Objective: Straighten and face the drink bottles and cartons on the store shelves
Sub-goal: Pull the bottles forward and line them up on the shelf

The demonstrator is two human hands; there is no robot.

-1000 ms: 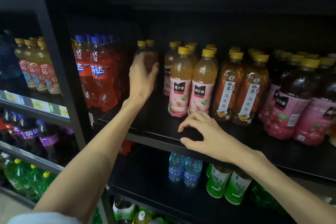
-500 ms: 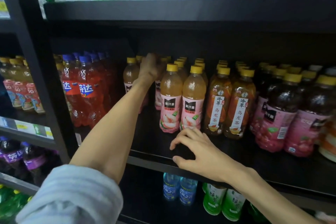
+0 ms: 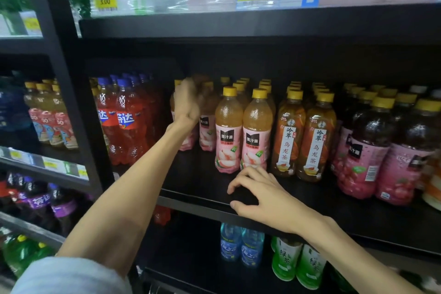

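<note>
The left hand [image 3: 188, 100] reaches far into the middle shelf [image 3: 202, 188], over the tops of the peach juice bottles [image 3: 207, 126] that stand set back at the left end of that row. It is blurred, so I cannot tell whether the fingers grasp a bottle neck or only touch it. The reach makes sense as a way to draw a set-back bottle toward the near edge: two front peach bottles [image 3: 241, 133] to the right already stand upright with labels facing out, nearer the edge than the ones under the hand.

The right hand [image 3: 260, 196] rests on the shelf just beside those front bottles, thumb at the near edge and fingers spread and slightly arched on the board, grasping nothing. It probably steadies the body during the deep reach.

Right of the peach row stand the tea bottles [image 3: 303, 141], upright and facing out, then dark juice bottles [image 3: 372, 150]. The red soda bottles [image 3: 119, 122] fill the shelf's left end.
</note>
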